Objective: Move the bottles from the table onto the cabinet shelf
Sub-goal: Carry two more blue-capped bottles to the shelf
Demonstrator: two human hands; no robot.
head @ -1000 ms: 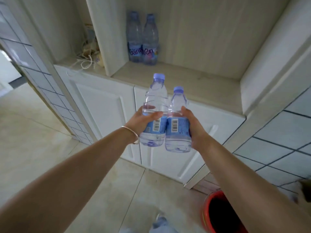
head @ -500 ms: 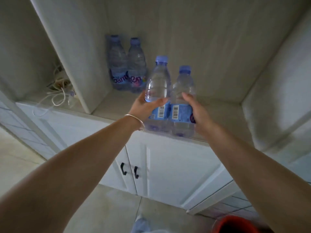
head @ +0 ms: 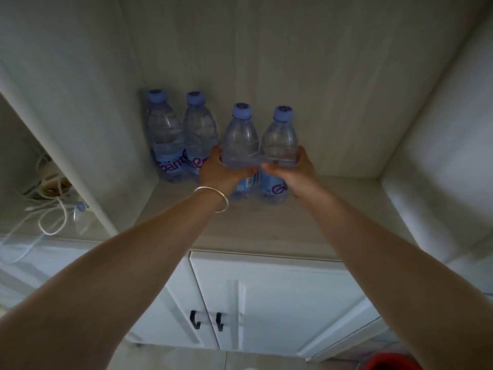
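Clear plastic bottles at the cabinet shelf

Left hand [head: 222, 170] has its fingers wrapped round the left bottle [head: 240, 145]; right hand [head: 292, 169] grips the right bottle [head: 280, 145]. Both stand upright, side by side and touching, bases on or just over the shelf [head: 266, 225], cannot tell which. Two more bottles [head: 181, 140] stand in the back left corner, just beside them. Silver bangle [head: 216, 198] on left wrist.

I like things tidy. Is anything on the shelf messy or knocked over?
Nothing is knocked over: all four bottles stand upright, two at the back, one in each hand. Only the cords next door lie in a loose tangle.
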